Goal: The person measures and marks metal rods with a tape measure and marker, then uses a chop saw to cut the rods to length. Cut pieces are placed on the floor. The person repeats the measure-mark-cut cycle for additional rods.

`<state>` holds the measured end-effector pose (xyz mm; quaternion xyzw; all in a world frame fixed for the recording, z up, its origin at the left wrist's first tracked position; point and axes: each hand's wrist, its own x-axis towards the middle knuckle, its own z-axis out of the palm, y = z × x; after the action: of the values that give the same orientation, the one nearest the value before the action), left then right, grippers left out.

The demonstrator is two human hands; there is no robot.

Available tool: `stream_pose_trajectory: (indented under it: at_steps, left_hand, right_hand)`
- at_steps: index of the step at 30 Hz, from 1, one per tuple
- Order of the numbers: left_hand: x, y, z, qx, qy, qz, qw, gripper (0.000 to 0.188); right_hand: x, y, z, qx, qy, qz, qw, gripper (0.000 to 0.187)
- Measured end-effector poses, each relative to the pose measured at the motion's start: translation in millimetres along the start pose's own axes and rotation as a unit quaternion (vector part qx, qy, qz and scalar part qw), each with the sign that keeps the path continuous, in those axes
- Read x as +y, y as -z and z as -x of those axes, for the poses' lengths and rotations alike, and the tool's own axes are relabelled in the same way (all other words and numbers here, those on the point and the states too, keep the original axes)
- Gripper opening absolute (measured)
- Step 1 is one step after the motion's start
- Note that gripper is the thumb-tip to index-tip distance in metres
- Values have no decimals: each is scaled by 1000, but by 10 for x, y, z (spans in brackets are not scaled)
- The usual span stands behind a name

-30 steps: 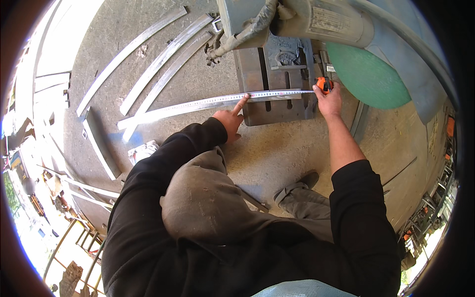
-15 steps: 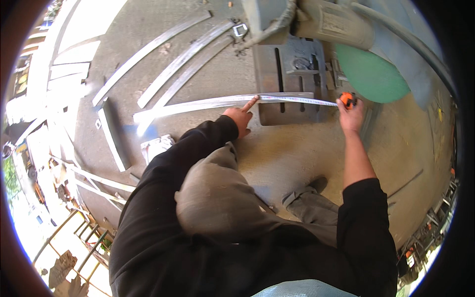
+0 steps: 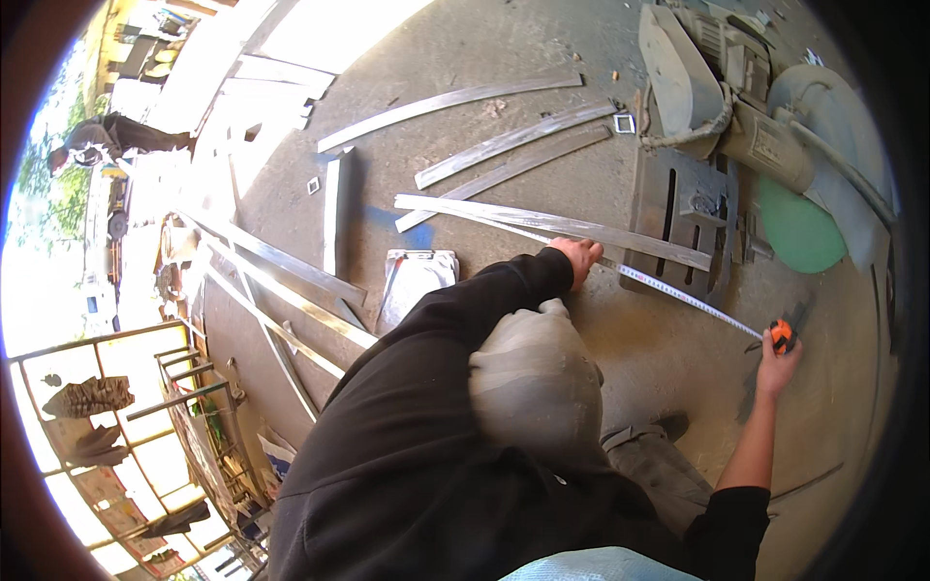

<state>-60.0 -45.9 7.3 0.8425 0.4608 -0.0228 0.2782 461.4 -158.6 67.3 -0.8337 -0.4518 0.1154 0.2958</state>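
In my right hand (image 3: 778,366) I grip the orange and black case of a tape measure (image 3: 782,335). Its pale blade (image 3: 678,293) stretches leftward, past my left hand (image 3: 579,259), to near the far left end of a long metal bar (image 3: 552,223). My left hand's fingers are curled on the blade, partly hidden by the hand itself. The bar lies just beyond the blade, and its right end rests over the slotted base plate (image 3: 651,208) of a cutting machine.
More metal bars (image 3: 518,145) lie on the floor beyond. A square tube piece (image 3: 336,213) and a silvery flat packet (image 3: 417,279) are at left. The cutting machine (image 3: 775,145) with its green disc-shaped part stands at right. Several long bars (image 3: 291,271) and a person (image 3: 121,140) are farther left.
My view has swung left. The tape blade has come away from the bar toward me on the right. My left hand's pointing finger has curled in, and my right hand has drawn the case nearer.
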Motion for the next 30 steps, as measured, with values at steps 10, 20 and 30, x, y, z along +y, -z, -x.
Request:
stream_pose_trajectory:
  at_steps: [10,20,30]
  left_hand:
    - [-109,466,647,90,112,-14,990,21]
    - [252,1534,1062,107,13,-43,993,28]
    - [1369,2451,801,48,-17,-152,987,27]
  right_hand:
    - [-369,196,322,-27,-1,-68,997,62]
    - [-1183,-19,611,-81,108,-211,968,49]
    - [-1681,400,679,-126,61,-395,908,36]
